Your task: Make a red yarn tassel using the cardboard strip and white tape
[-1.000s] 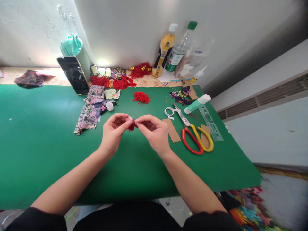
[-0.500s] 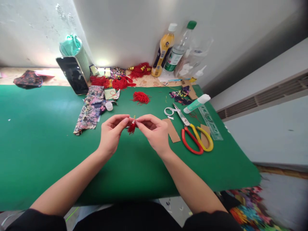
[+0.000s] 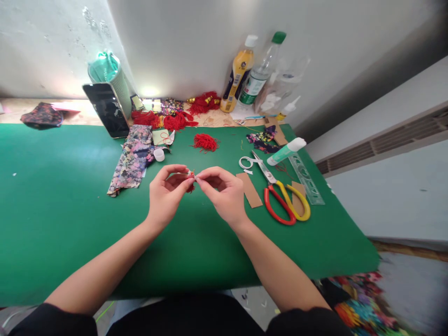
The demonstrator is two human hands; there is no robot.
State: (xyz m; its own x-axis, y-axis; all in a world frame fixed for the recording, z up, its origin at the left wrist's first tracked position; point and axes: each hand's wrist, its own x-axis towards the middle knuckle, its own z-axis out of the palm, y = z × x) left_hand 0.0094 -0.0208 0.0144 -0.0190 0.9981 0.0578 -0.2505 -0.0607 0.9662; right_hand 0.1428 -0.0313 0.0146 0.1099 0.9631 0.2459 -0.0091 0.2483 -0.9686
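Between my two hands, above the green mat [image 3: 196, 252], is a small red tassel [image 3: 191, 188] with a pale band near its top. My left hand [image 3: 164, 193] is closed in a pinch on it. The fingertips of my right hand [image 3: 224, 191] are pressed together at the tassel's right side, touching its top; exactly what they pinch is too small to make out. The fingers cover much of the tassel. Beyond the hands lies a loose bundle of red threads [image 3: 206, 142]. Scissors [image 3: 276, 186] with one red and one yellow handle lie to the right.
Floral fabric [image 3: 129, 161] and a white tape roll [image 3: 158, 155] lie left. A phone [image 3: 107, 109] leans on a green container. Right are a cardboard strip [image 3: 249, 190], a glue stick [image 3: 286, 150] and a clear ruler [image 3: 306, 178]. Bottles [image 3: 238, 74] and red tassels [image 3: 180, 120] stand behind.
The tassel has turned and shows less below my fingers. My left hand has shifted slightly right, and the fingertips of both hands have come closer together.
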